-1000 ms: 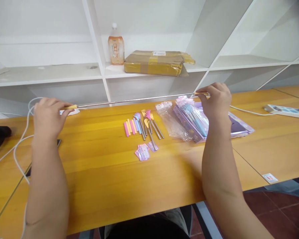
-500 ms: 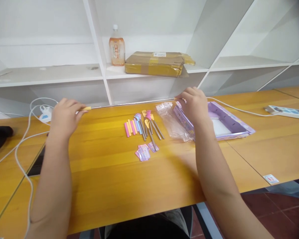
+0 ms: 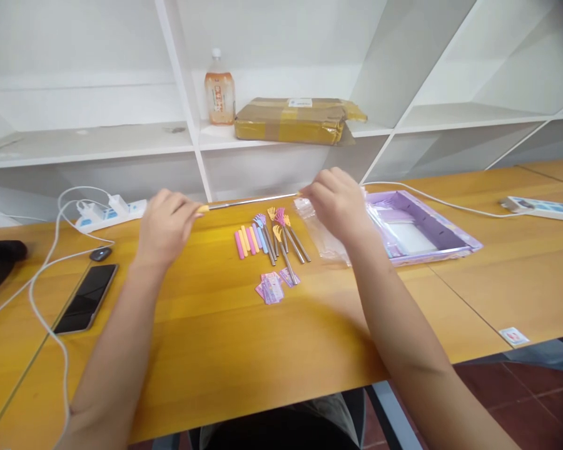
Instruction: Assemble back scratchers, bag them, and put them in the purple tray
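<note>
A telescopic back scratcher (image 3: 253, 202) with a thin metal rod is stretched level above the table. Its yellow handle end is pinched in my left hand (image 3: 166, 225), while my right hand (image 3: 334, 203) grips the opposite end, where only a bit of yellow shows. Below the rod lie several back scratcher heads (image 3: 284, 240) with yellow, pink and purple claws on short metal rods. Beside them is a row of pink, yellow and blue handles (image 3: 250, 240). Nearer me, small printed cards (image 3: 271, 287) sit in a loose pile, one rod end resting over a card.
Right of my right hand are a clear plastic bag (image 3: 321, 231) and an open purple box (image 3: 431, 228). At left lie a phone (image 3: 87, 299), a mouse (image 3: 101, 254), a power strip (image 3: 117, 212) and white cables. A bottle (image 3: 219, 97) and taped carton (image 3: 291, 122) stand on the shelf.
My hands have come closer together, left hand moving right and right hand moving left, so the scratcher's rod is shorter. The phone and mouse are now uncovered.
</note>
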{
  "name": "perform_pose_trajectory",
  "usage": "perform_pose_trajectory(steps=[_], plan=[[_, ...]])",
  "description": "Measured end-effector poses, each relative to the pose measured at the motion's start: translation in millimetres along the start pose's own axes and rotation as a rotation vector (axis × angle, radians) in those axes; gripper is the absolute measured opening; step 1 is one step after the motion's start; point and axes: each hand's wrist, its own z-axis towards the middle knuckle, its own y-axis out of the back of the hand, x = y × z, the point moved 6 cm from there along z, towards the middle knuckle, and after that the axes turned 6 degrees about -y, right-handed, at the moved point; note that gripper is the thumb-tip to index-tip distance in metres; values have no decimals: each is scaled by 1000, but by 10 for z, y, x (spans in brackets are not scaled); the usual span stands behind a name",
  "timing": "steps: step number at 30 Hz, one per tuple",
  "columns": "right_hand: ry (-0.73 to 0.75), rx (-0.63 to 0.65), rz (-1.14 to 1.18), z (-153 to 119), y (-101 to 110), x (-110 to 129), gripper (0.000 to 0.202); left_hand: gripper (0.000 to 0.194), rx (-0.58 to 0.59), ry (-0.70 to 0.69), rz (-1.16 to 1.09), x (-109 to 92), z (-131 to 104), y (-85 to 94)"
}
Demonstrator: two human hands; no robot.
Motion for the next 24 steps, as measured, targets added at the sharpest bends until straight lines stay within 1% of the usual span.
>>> perform_pose_trajectory(steps=[2, 3, 5, 6, 8, 12, 14, 16, 17, 19, 21, 23, 24], plan=[[101, 42, 20, 12, -32, 338, 25, 21, -19, -32, -60, -290, 58, -87], [132, 64, 20, 12, -52, 483, 27, 24, -23, -14, -65, -400, 78, -125], [154, 117, 19, 10, -91, 679, 30, 28, 8, 11, -69, -550, 100, -184], [149, 146, 24, 8, -107, 728, 31, 30, 38, 31, -75, -576, 102, -205], [132, 201, 56, 3, -133, 756, 32, 33, 121, 59, -93, -565, 93, -242], [116, 269, 96, -3, -195, 713, 32, 35, 293, 83, -91, -478, 40, -342], [114, 296, 113, -3, -233, 681, 25, 34, 362, 94, -98, -459, 10, -410], [56, 324, 134, -2, -265, 588, 12, 31, 422, 124, -114, -445, -16, -469], [-7, 342, 129, -7, -285, 499, 10, 30, 453, 147, -122, -435, -28, -490], [-202, 409, 62, -56, -348, 220, 19, 29, 520, 211, -145, -405, -54, -517], [-447, 535, -66, -197, -448, -164, 29, 28, 603, 313, -185, -357, -96, -536], [-665, 720, -195, -428, -574, -558, 36, 28, 681, 432, -233, -308, -159, -557], [-745, 816, -241, -557, -638, -729, 36, 29, 708, 480, -264, -291, -192, -573]])
